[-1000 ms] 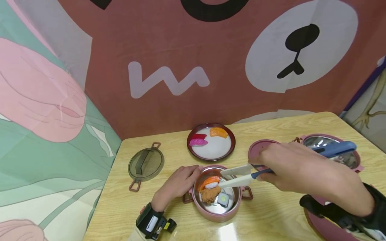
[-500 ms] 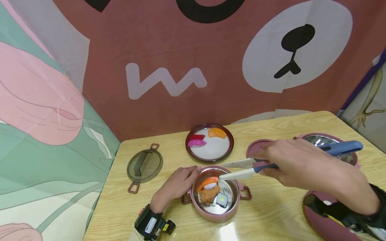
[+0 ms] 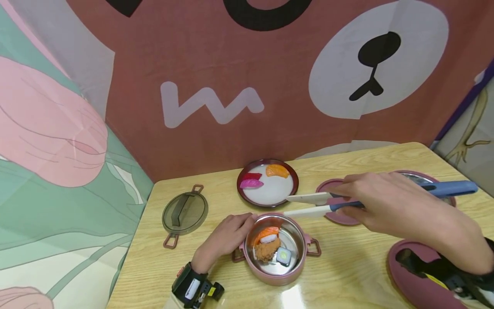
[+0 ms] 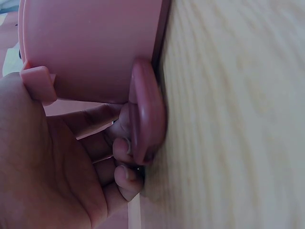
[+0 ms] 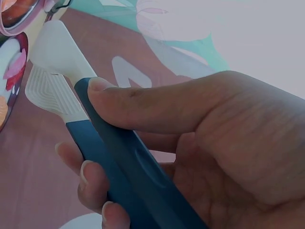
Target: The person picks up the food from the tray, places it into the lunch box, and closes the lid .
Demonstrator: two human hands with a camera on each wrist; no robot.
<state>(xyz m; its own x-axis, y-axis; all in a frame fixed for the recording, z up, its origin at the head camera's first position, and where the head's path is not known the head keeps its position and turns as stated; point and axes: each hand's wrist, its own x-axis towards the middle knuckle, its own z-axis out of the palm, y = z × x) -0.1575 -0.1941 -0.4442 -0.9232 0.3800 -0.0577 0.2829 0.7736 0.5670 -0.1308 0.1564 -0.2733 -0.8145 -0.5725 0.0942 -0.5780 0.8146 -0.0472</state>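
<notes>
My left hand (image 3: pixel 227 236) holds the left side of a pink pot (image 3: pixel 275 280). In the left wrist view its fingers curl at the pot's handle (image 4: pixel 147 114). Inside the pot lie a toy shrimp sushi (image 3: pixel 267 234), a fried chicken piece (image 3: pixel 266 251) and a sushi roll (image 3: pixel 284 256). My right hand (image 3: pixel 397 208) grips blue-handled tongs (image 3: pixel 457 188). Their white tips stand apart, with nothing between them, over the gap between pot and plate. Beyond, the dark-rimmed plate (image 3: pixel 270 193) bears an orange sushi topping (image 3: pixel 277 171), a magenta one (image 3: pixel 251 183) and a red one (image 3: pixel 252 176).
A see-through lid (image 3: pixel 186 219) lies on the table at the left. A small pink dish (image 3: pixel 343 218) sits partly under my right hand. Behind that hand a steel-lined pink pot (image 3: pixel 424 176) is mostly hidden. A large pink plate (image 3: pixel 417 274) lies at front right.
My right hand has drawn the tongs up out of the pot and away toward the plate, their tips staying apart. The left hand and the food in the pot have stayed put.
</notes>
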